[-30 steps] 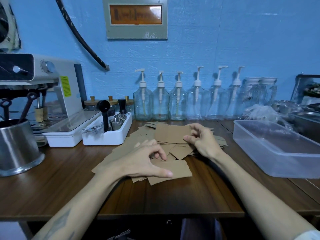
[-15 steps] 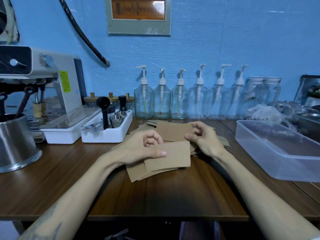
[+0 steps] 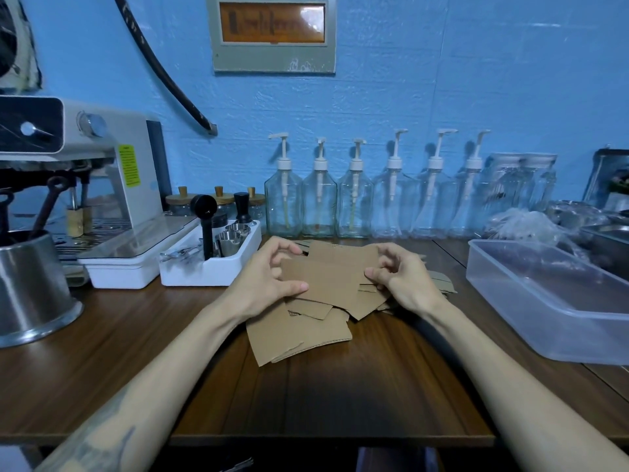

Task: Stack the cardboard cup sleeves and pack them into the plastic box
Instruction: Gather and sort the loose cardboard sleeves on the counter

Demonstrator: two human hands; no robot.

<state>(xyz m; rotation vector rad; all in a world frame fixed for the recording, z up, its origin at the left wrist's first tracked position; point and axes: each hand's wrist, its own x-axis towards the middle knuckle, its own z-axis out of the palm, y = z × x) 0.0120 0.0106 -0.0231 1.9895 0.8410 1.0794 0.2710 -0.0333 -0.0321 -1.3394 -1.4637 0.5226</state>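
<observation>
Frame centre: left hand (image 3: 262, 284) and right hand (image 3: 405, 281) pinching opposite ends of cardboard sleeve (image 3: 326, 279), raised over loose sleeve pile (image 3: 299, 332) on wooden counter (image 3: 340, 386). Plastic box (image 3: 544, 301) at right, apart.

A blue textured wall (image 3: 442, 80) backs the dark wooden table (image 3: 323, 386). A grey-framed panel (image 3: 274, 34) with an orange window hangs high on it, and a black hose (image 3: 160, 66) slants down beside it.
</observation>
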